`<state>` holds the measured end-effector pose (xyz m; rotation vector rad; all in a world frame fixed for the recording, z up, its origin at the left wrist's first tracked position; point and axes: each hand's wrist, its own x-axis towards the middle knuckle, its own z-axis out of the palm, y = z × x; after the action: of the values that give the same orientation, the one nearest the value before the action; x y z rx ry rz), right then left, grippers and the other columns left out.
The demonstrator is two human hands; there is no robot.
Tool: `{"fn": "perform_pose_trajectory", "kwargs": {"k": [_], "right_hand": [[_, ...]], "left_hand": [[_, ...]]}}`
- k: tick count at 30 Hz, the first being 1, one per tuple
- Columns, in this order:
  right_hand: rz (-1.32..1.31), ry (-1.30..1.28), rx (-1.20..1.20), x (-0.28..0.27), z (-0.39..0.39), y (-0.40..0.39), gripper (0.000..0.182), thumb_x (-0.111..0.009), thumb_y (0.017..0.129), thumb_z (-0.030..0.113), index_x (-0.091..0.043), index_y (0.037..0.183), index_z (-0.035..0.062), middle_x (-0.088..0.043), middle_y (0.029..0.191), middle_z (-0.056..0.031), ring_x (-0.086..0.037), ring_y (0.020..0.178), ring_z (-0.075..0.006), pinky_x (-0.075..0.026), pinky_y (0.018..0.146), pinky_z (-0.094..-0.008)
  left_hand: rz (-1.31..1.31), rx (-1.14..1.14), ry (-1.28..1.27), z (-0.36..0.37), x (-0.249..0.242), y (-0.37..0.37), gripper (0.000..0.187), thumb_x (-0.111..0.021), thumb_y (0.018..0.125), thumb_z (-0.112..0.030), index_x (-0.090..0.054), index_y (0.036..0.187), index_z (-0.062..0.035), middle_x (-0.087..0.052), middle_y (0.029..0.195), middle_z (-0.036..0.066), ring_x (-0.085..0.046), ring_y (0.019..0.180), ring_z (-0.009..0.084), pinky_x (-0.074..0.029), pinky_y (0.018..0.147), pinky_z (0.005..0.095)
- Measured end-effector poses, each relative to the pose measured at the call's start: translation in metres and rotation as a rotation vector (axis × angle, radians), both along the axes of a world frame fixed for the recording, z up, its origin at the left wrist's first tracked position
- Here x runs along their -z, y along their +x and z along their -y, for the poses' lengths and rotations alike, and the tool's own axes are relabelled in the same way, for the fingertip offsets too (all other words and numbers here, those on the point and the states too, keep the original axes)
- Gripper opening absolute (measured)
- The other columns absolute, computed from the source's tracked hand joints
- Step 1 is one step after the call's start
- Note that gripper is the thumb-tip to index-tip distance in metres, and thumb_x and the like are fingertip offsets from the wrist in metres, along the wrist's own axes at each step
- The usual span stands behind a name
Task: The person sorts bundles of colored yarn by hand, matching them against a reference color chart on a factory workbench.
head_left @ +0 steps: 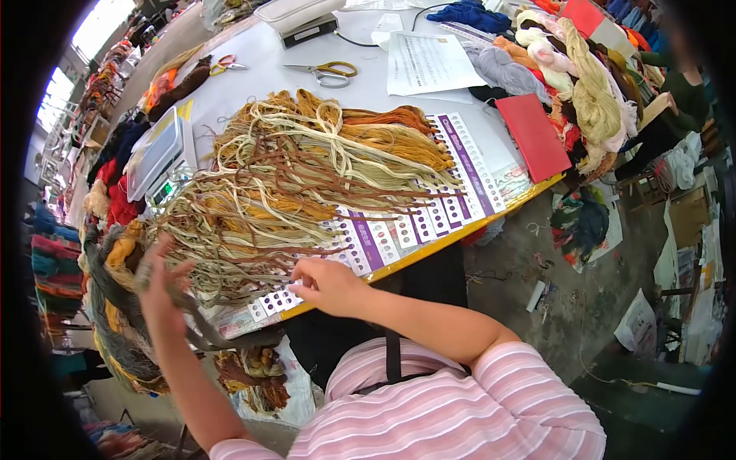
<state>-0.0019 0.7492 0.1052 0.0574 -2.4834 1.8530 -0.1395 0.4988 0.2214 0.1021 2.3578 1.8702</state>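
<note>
My right hand (330, 287) is closed at the table's near edge, thumb and forefinger pinched on a white punched card (270, 304). Blurred by motion, my left hand (164, 295) is raised at the left, with grey-green yarn (201, 326) hanging across it and past the wrist. Between and beyond my hands lies a wide heap of yarn strands (261, 192) in brown, gold, cream and olive. Their ends run to the holes of several purple-and-white punched cards (469, 169) along the table's near edge. Large grey and gold skeins (115, 307) hang by my left forearm.
Gold-handled scissors (328, 73) and red-handled snips (228, 65) lie at the back. A digital scale (162, 157) stands at the left. On the right are a red booklet (534, 136), printed sheets (429, 65) and piled skeins (590, 92). A person (682, 100) is at the far right.
</note>
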Motion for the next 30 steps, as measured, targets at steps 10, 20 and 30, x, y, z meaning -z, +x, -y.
{"fn": "perform_pose_trajectory", "kwargs": {"k": [10,20,30], "right_hand": [[0.042,-0.460,-0.058,-0.033,0.014,0.031,0.017,-0.065,0.083,0.016,-0.066,0.086,-0.0007,-0.062,0.079,-0.0076,-0.060,0.074,-0.0156,-0.047,0.065,-0.0303],[0.239,-0.722,-0.131,-0.037,0.009,0.035,0.018,-0.057,0.092,0.011,-0.065,0.088,-0.0035,-0.066,0.081,-0.0053,-0.059,0.075,-0.0108,-0.048,0.071,-0.0244],[0.255,-0.629,-0.162,-0.047,0.019,0.042,0.014,-0.057,0.090,0.008,-0.063,0.093,-0.0045,-0.065,0.086,-0.0046,-0.058,0.079,-0.0083,-0.048,0.075,-0.0230]], "left_hand": [[0.602,0.520,0.723,-0.089,0.028,0.119,0.055,-0.042,0.098,-0.031,-0.038,0.137,0.0067,-0.036,0.145,0.014,-0.037,0.132,0.0239,-0.029,0.108,0.0385],[0.709,0.379,0.674,-0.071,0.040,0.114,0.046,-0.046,0.097,-0.027,-0.047,0.129,0.0063,-0.056,0.120,0.013,-0.058,0.095,0.0176,-0.047,0.083,0.0321],[0.469,0.380,0.460,-0.055,0.040,0.119,0.038,-0.064,0.086,-0.011,-0.056,0.120,0.0049,-0.059,0.080,0.001,-0.060,0.076,0.0130,-0.049,0.071,0.0278]]}}
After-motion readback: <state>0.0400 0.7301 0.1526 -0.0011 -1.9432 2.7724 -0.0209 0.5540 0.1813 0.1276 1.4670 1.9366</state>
